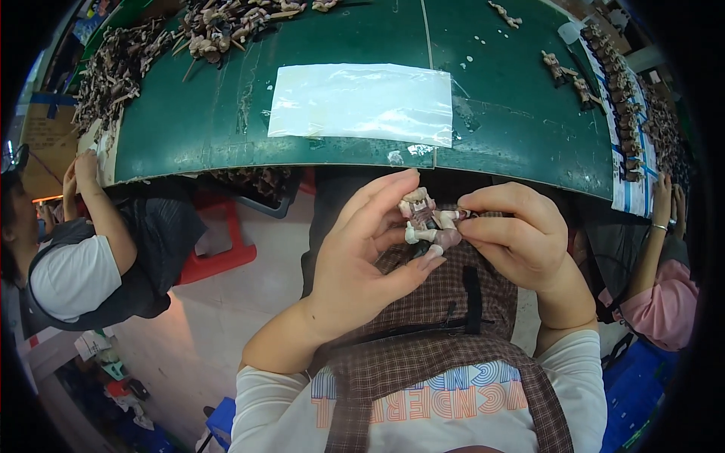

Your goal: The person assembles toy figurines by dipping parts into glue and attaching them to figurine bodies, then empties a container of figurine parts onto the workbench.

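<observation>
Small beige-and-mauve figurine (433,220), tilted, held up

One sheet (361,103) and, at right, three loose figures (555,68) are counted on the desk (362,41); in two hands (340,260) (522,232), one held figure (446,220) is counted.

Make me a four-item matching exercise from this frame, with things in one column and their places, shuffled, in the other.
Things:
1. Small figure
2. Large white sheet
3. Brown checked apron
4. Row of figures

Places:
A. Worn on the front of the person's body
B. Toward the right end of the green table
C. Held by the left hand and the right hand
D. Flat on the table, near the middle of the stretch in view

Right pairs: 1-C, 2-D, 3-A, 4-B
</observation>
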`<state>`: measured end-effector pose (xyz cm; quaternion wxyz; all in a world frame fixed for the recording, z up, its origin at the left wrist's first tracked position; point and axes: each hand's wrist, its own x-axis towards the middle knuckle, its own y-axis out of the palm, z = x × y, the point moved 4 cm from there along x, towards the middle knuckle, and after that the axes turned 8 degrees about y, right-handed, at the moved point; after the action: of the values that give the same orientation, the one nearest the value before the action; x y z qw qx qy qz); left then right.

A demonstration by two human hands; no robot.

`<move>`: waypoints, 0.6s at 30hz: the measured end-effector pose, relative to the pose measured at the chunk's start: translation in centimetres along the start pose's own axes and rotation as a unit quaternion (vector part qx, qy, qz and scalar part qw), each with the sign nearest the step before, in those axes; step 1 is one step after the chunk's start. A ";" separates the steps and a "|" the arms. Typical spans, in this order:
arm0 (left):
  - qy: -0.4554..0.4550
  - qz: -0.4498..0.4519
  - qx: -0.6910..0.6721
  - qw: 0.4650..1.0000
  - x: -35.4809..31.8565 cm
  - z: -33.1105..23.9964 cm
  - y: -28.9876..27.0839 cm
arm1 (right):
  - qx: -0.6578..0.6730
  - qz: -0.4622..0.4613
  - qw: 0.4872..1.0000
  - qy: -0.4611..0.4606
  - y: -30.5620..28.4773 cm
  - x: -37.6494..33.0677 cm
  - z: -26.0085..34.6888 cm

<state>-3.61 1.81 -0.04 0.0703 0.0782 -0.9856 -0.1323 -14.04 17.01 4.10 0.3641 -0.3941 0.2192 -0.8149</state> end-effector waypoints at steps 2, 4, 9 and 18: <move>0.007 0.006 0.011 1.000 -0.1 -0.1 0.3 | -0.004 0.001 1.000 -0.005 -0.1 -0.3 0.0; 0.016 0.006 0.032 0.999 -0.1 -0.3 0.5 | -0.018 -0.007 1.000 -0.013 -0.1 -0.5 0.1; 0.035 0.018 0.062 0.997 -0.4 -0.5 0.8 | -0.038 -0.011 0.998 -0.046 -0.3 -0.8 0.2; 0.082 0.047 0.100 0.990 -0.4 -0.9 1.0 | -0.077 -0.019 0.992 -0.094 -1.0 -1.5 1.3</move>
<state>-3.26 2.60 1.03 0.1492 0.0488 -0.9873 -0.0226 -12.79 18.65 4.79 0.3366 -0.5001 0.2384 -0.7614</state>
